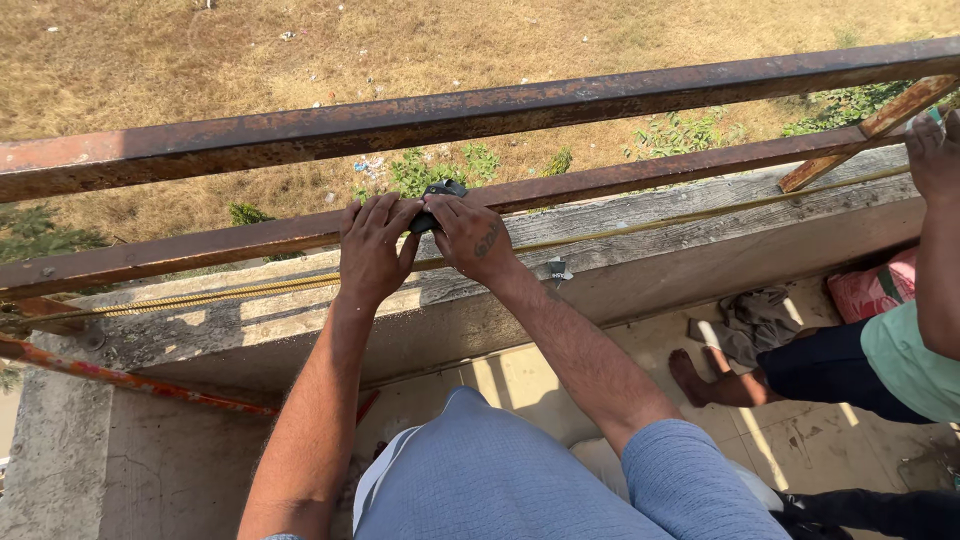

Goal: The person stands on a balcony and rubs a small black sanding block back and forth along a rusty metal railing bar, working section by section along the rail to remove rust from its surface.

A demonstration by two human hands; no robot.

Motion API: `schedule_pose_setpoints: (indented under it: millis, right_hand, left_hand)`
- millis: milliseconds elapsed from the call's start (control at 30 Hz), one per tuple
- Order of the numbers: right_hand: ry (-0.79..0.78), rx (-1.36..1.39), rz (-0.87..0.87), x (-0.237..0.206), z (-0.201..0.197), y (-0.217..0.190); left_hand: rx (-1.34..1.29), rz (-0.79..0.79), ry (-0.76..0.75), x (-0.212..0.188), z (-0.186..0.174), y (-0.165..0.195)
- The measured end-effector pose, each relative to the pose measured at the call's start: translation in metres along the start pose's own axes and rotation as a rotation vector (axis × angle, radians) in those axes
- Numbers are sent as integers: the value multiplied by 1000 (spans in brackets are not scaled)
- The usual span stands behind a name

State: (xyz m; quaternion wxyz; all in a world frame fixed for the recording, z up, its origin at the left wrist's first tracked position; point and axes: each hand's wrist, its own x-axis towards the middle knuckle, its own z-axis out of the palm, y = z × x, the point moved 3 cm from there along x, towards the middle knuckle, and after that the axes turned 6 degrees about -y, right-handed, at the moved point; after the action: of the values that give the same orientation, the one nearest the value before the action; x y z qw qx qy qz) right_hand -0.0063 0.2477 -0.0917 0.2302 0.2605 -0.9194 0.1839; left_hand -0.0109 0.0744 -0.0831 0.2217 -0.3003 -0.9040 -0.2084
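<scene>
My left hand (372, 245) and my right hand (466, 233) meet at the lower rusty rail (250, 240) of a metal railing. Together they grip a small black device (440, 192) that sits on the rail; its exact kind is not clear. A yellow strip (230, 290), like a tape or cord, runs along the weathered wooden plank (640, 235) below the rail, passing under my hands. The plank lies on top of a concrete parapet (300, 350).
An upper rusty rail (480, 110) crosses above. Another person stands at right, a hand (935, 155) on the railing, a bare foot (690, 375) on the tiled floor (800, 440). Crumpled cloth (750, 320) and a pink bag (870, 290) lie by the wall. Dry grass far below.
</scene>
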Motion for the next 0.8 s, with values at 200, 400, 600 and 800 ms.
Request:
schedule_pose_setpoints:
  millis: [200,400,600,800]
  right_hand:
    - [-78,16,25,3,-1,7]
    - [-134,-68,41,2,-1,14]
    - [-99,-220,-12,6,25,4]
    - [-103,-137,-40,24,45,-15]
  left_hand:
    - [19,1,59,3,4,-2]
    - [-53,-15,80,2,5,-3]
    - [33,9,-112,0,6,-11]
    - [273,-8,-218,-10,0,-27]
